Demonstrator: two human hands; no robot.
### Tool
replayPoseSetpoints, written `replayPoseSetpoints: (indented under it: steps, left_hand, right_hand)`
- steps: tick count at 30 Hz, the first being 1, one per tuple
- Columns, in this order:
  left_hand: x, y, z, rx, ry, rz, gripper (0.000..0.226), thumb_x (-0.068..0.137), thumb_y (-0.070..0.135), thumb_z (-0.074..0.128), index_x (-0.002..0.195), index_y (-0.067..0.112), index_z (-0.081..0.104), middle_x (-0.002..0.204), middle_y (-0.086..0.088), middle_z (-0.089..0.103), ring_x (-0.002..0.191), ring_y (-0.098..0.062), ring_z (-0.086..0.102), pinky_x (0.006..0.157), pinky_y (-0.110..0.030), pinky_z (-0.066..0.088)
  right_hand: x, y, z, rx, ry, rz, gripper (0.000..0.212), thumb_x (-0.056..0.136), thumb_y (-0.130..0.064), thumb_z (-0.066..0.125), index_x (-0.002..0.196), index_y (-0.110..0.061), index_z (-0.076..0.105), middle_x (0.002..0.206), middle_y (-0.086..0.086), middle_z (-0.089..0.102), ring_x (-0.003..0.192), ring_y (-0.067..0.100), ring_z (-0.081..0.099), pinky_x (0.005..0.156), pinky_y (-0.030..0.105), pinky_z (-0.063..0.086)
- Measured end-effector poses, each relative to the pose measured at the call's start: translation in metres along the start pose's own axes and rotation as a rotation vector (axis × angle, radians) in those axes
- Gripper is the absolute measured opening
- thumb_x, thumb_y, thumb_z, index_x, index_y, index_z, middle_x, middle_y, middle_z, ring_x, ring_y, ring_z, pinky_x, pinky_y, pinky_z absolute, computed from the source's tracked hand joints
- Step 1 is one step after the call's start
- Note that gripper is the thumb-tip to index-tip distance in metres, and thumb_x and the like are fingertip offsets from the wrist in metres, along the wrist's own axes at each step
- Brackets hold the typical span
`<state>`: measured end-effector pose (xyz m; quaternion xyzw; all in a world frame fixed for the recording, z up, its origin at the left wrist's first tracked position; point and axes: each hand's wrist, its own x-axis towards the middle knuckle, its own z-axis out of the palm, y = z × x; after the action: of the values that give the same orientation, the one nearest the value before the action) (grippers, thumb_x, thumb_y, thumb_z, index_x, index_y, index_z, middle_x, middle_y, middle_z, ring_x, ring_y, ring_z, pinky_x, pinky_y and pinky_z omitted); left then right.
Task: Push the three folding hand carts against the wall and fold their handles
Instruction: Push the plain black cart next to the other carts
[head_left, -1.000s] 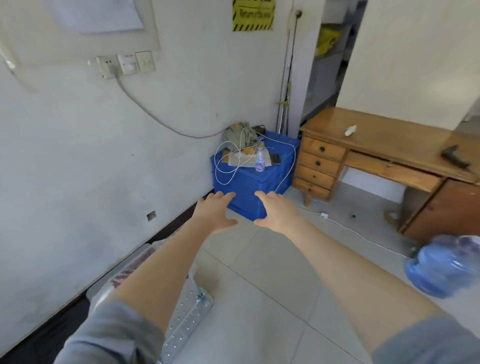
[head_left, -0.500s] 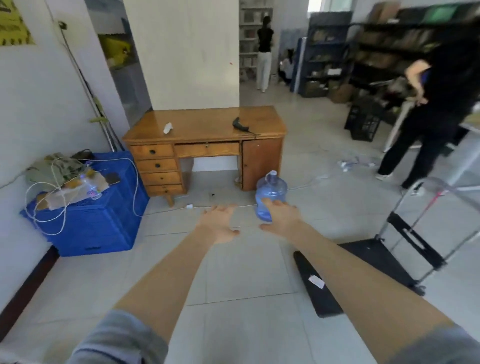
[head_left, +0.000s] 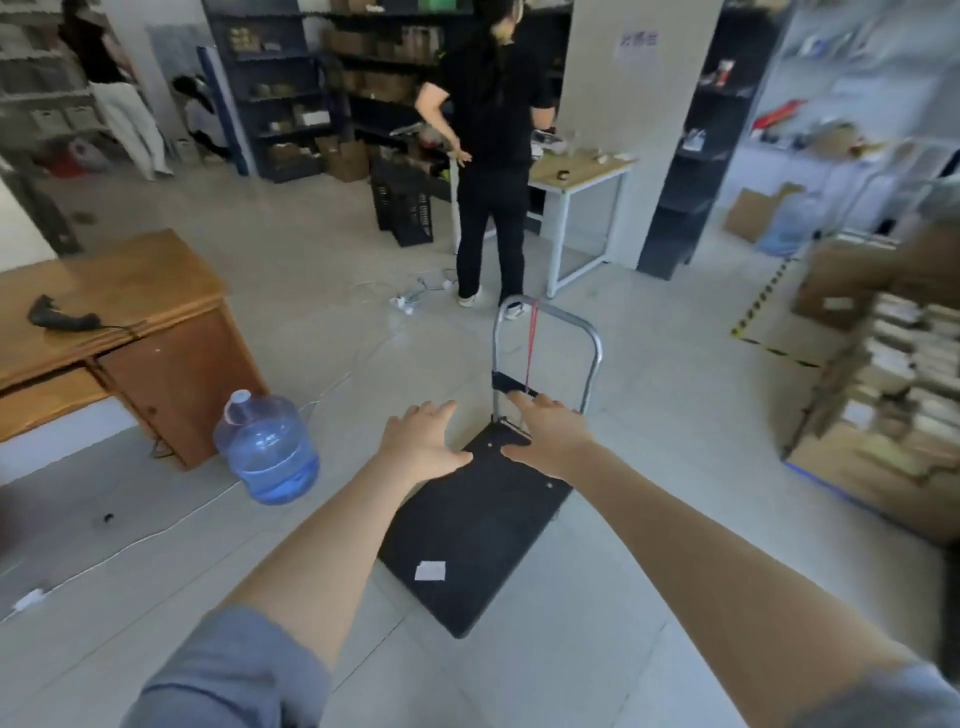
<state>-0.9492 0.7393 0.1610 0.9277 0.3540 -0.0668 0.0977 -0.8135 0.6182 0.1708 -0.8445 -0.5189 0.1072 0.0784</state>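
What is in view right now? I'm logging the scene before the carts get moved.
hand cart: one, black deck, silver handle upright, floor centre
water jug: one, blue, floor beside the desk
desk: one, brown wood, left
dark handheld device: one, on the desk
white cable: runs across the floor, left
crate: one, black, floor beyond
white-legged table: one, wood top, behind the standing person
shelving: dark, back wall
cardboard boxes: several, brown, right
person in black: one, standing, back turned
hands: left hand and right hand, open, empty, over the cart
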Motion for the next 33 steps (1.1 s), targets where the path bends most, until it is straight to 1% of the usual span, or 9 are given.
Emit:
replayPoseSetpoints:
  steps: [4, 8, 10, 13, 15, 18, 22, 27, 33]
  left_hand:
    - [0.082, 0.088, -0.004, 0.029, -0.012, 0.205, 0.077, 0.084, 0.055, 0.057, 0.147, 0.025, 0.025, 0.145, -0.006, 0.043, 0.134, -0.028, 0.04, 0.106, -0.044, 0.037]
    - [0.157, 0.212, -0.008, 0.093, -0.03, 0.453, 0.077, 0.085, 0.055, 0.056, 0.147, 0.022, 0.025, 0.146, -0.008, 0.043, 0.133, -0.029, 0.041, 0.106, -0.044, 0.038]
    - [0.188, 0.263, -0.009, 0.125, -0.017, 0.523, 0.075, 0.086, 0.054, 0.055, 0.147, 0.021, 0.025, 0.144, -0.008, 0.044, 0.131, -0.03, 0.042, 0.104, -0.044, 0.038]
    - [0.232, 0.329, 0.002, 0.138, -0.016, 0.566, 0.074, 0.086, 0.052, 0.055, 0.146, 0.02, 0.026, 0.142, -0.009, 0.045, 0.131, -0.029, 0.042, 0.104, -0.043, 0.038]
    - [0.253, 0.363, 0.013, 0.127, -0.038, 0.573, 0.074, 0.086, 0.05, 0.055, 0.147, 0.02, 0.025, 0.142, -0.009, 0.044, 0.131, -0.03, 0.042, 0.103, -0.043, 0.037]
    - [0.29, 0.408, 0.021, 0.097, -0.074, 0.528, 0.073, 0.085, 0.049, 0.056, 0.146, 0.021, 0.027, 0.141, -0.008, 0.045, 0.13, -0.028, 0.042, 0.103, -0.042, 0.037]
    - [0.345, 0.45, 0.012, 0.047, -0.048, 0.464, 0.069, 0.084, 0.048, 0.057, 0.142, 0.021, 0.031, 0.136, -0.007, 0.048, 0.128, -0.028, 0.043, 0.101, -0.041, 0.038]
    - [0.423, 0.467, 0.002, 0.077, -0.075, 0.355, 0.068, 0.084, 0.047, 0.056, 0.142, 0.021, 0.031, 0.135, -0.008, 0.047, 0.127, -0.029, 0.044, 0.1, -0.041, 0.038]
    - [0.548, 0.477, -0.016, 0.045, -0.065, 0.23, 0.068, 0.084, 0.05, 0.057, 0.142, 0.023, 0.032, 0.133, -0.006, 0.048, 0.127, -0.027, 0.043, 0.1, -0.04, 0.038]
  right_hand:
    - [0.016, 0.077, -0.025, 0.026, 0.048, 0.154, 0.069, 0.086, -0.04, 0.061, 0.142, -0.025, 0.023, 0.131, 0.013, 0.05, 0.12, 0.034, 0.049, 0.097, 0.044, 0.041]
    - [0.018, 0.193, -0.05, 0.052, 0.07, 0.379, 0.071, 0.086, -0.04, 0.061, 0.143, -0.023, 0.022, 0.13, 0.014, 0.051, 0.119, 0.034, 0.05, 0.097, 0.044, 0.041]
    - [0.018, 0.249, -0.062, 0.057, 0.081, 0.456, 0.071, 0.087, -0.04, 0.061, 0.143, -0.023, 0.021, 0.13, 0.014, 0.05, 0.118, 0.034, 0.05, 0.098, 0.044, 0.04]
    - [0.02, 0.328, -0.075, 0.05, 0.092, 0.523, 0.07, 0.087, -0.039, 0.061, 0.142, -0.022, 0.022, 0.128, 0.014, 0.05, 0.116, 0.034, 0.05, 0.097, 0.044, 0.04]
    - [0.022, 0.374, -0.078, 0.058, 0.076, 0.545, 0.071, 0.086, -0.039, 0.062, 0.142, -0.023, 0.022, 0.128, 0.014, 0.05, 0.116, 0.034, 0.05, 0.095, 0.043, 0.041]
    - [0.041, 0.44, -0.095, 0.069, 0.021, 0.549, 0.072, 0.086, -0.038, 0.062, 0.143, -0.024, 0.02, 0.13, 0.013, 0.048, 0.117, 0.032, 0.05, 0.091, 0.042, 0.043]
    - [0.088, 0.51, -0.126, 0.056, 0.017, 0.485, 0.073, 0.087, -0.039, 0.062, 0.144, -0.026, 0.019, 0.132, 0.012, 0.047, 0.118, 0.03, 0.05, 0.087, 0.039, 0.045]
    - [0.158, 0.571, -0.136, 0.039, -0.06, 0.414, 0.074, 0.087, -0.041, 0.061, 0.145, -0.026, 0.018, 0.135, 0.011, 0.046, 0.12, 0.029, 0.049, 0.094, 0.041, 0.043]
    - [0.277, 0.638, -0.161, 0.01, -0.071, 0.33, 0.075, 0.087, -0.042, 0.06, 0.146, -0.026, 0.016, 0.135, 0.011, 0.046, 0.12, 0.029, 0.049, 0.098, 0.041, 0.042]
